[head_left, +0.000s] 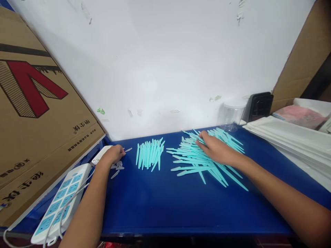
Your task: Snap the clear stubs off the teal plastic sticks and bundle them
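My left hand (116, 154) is at the table's left side, fingertips pinched on a small clear plastic cap. Several loose clear caps (119, 165) lie beneath and beside it. On the right, a large spread pile of slim turquoise eyebrow razors (190, 160) covers the blue table. Over this pile my right hand (216, 148) has its thumb and fingers closed on a razor; the fingertips are partly hidden among the others. Between the hands lies a smaller, neater row of turquoise eyebrow razors (149, 154), roughly parallel, touched by neither hand.
A white power strip (74, 182) with cables runs along the left edge, beside a large cardboard box (38, 120). At the back right stand a clear jar (232, 117) and a black tray (261, 105). Stacked white bags (289, 137) lie right. A white wall (155, 69) closes the back.
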Motion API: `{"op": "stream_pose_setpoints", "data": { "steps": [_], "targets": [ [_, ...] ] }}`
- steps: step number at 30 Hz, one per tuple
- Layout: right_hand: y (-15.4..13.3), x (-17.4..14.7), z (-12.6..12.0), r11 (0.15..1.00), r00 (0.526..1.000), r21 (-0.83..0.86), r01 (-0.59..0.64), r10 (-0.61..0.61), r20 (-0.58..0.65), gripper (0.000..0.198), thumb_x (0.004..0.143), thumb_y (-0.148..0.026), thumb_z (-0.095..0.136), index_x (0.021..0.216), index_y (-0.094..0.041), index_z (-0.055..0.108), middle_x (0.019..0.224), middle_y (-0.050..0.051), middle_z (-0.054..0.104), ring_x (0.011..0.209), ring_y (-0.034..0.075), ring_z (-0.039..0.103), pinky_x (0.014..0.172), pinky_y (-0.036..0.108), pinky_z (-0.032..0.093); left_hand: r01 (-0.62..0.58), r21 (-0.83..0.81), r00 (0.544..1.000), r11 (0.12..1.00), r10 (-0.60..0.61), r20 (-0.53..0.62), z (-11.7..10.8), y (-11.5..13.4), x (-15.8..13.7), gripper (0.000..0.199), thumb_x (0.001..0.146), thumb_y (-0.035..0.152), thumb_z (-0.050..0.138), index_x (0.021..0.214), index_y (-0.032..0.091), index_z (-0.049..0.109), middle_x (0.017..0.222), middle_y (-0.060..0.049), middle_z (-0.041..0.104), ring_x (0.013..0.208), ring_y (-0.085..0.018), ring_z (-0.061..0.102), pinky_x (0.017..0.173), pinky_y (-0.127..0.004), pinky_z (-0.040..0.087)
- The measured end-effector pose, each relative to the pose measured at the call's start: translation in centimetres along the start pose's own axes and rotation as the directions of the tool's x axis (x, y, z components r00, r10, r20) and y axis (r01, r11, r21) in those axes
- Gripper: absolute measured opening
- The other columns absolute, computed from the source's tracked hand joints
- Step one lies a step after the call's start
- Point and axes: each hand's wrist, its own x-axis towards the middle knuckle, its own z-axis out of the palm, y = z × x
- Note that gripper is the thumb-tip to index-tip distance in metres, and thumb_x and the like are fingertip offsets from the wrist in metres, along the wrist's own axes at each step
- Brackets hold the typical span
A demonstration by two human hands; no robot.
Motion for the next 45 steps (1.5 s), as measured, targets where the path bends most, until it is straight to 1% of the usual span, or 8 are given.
{"op": "stream_pose_setpoints", "data": {
  "steps": [6, 14, 19, 23, 26, 29, 36, 45],
  "targets": [
    [-0.5, 0.1, -0.1, 0.989, 0.993, 0.137, 0.056, -0.070, 0.099, 0.036, 0.102, -0.055, 0.041, 0.085, -0.024, 0.048, 0.077, 0.005, 0.064, 0.068, 0.023, 0.061, 0.063, 0.033, 0.041, -0.051, -0.103, 0.999, 0.993, 0.049, -0.021, -0.4, 1.1, -0.6, 0.017, 0.076, 0.035, 0.066, 0.081, 0.020, 0.071, 0.076, -0.008, 0.075, 0.069, -0.025, 0.067, 0.061, -0.029, 0.042],
    [-1.6, -0.3, -0.3, 0.927, 0.978, 0.373, -0.047, -0.034, 0.207, 0.047, 0.094, -0.064, 0.055, 0.075, -0.022, 0.055, 0.058, -0.002, 0.062, 0.041, 0.014, 0.051, 0.047, 0.027, 0.040, -0.236, -0.320, 0.971, 0.918, 0.208, -0.118, -1.6, 3.7, -1.2, 0.047, 0.089, 0.055, 0.052, 0.103, 0.017, 0.076, 0.093, -0.009, 0.077, 0.080, -0.025, 0.068, 0.073, -0.032, 0.050],
    [-1.8, -0.2, -0.5, 0.925, 0.985, 0.377, 0.043, -0.102, 0.139, 0.050, 0.097, -0.064, 0.050, 0.075, -0.020, 0.060, 0.056, -0.004, 0.054, 0.050, 0.014, 0.049, 0.054, 0.027, 0.039, -0.359, -0.638, 0.932, 0.681, 0.296, -0.209, -1.4, 7.5, -2.4, 0.048, 0.086, 0.061, 0.062, 0.095, 0.016, 0.076, 0.094, -0.009, 0.076, 0.074, -0.020, 0.066, 0.073, -0.032, 0.053],
    [-2.2, -0.5, -0.8, 0.921, 0.981, 0.389, 0.022, -0.095, 0.169, 0.048, 0.097, -0.063, 0.049, 0.102, -0.020, 0.070, 0.080, 0.003, 0.066, 0.071, 0.020, 0.061, 0.065, 0.031, 0.045, -0.363, -0.820, 0.921, 0.443, 0.305, -0.243, -0.4, 11.0, -3.8, 0.041, 0.082, 0.055, 0.074, 0.093, 0.015, 0.075, 0.082, -0.006, 0.074, 0.072, -0.018, 0.066, 0.073, -0.030, 0.053],
    [-2.4, -0.9, -0.8, 0.900, 0.979, 0.423, -0.103, 0.016, 0.205, 0.055, 0.096, -0.061, 0.051, 0.137, -0.024, 0.053, 0.107, 0.009, 0.068, 0.083, 0.023, 0.063, 0.068, 0.032, 0.048, -0.325, -0.902, 0.928, 0.285, 0.281, -0.245, 0.6, 13.4, -4.9, 0.036, 0.077, 0.047, 0.082, 0.090, 0.015, 0.075, 0.073, -0.004, 0.071, 0.069, -0.017, 0.065, 0.070, -0.029, 0.053],
    [-2.5, -1.3, -0.6, 0.839, 0.961, 0.510, -0.192, 0.055, 0.272, 0.054, 0.099, -0.056, 0.048, 0.141, -0.025, 0.038, 0.101, 0.007, 0.065, 0.064, 0.015, 0.052, 0.055, 0.027, 0.042, -0.292, -0.936, 0.934, 0.195, 0.268, -0.236, 1.3, 15.0, -5.9, 0.032, 0.074, 0.042, 0.086, 0.085, 0.015, 0.076, 0.074, -0.005, 0.072, 0.069, -0.016, 0.066, 0.070, -0.028, 0.053],
    [-3.7, -1.2, -0.5, 0.753, 0.961, 0.653, -0.086, -0.111, 0.254, 0.040, 0.095, -0.060, 0.056, 0.099, -0.020, 0.054, 0.084, 0.004, 0.067, 0.055, 0.010, 0.047, 0.048, 0.025, 0.038, -0.243, -0.958, 0.951, 0.151, 0.233, -0.205, 1.4, 16.7, -7.0, 0.029, 0.075, 0.043, 0.085, 0.082, 0.016, 0.077, 0.076, -0.005, 0.074, 0.070, -0.016, 0.066, 0.072, -0.030, 0.055],
    [-4.1, -1.3, 0.9, 0.764, 0.968, 0.635, -0.109, -0.064, 0.243, 0.047, 0.087, -0.061, 0.068, 0.110, -0.020, 0.070, 0.061, -0.001, 0.067, 0.041, 0.013, 0.056, 0.040, 0.024, 0.042, -0.197, -0.975, 0.943, 0.098, 0.291, -0.162, 1.9, 18.0, -8.4, 0.026, 0.080, 0.041, 0.083, 0.086, 0.016, 0.076, 0.078, -0.005, 0.076, 0.074, -0.017, 0.070, 0.071, -0.028, 0.056]
  ]
}}
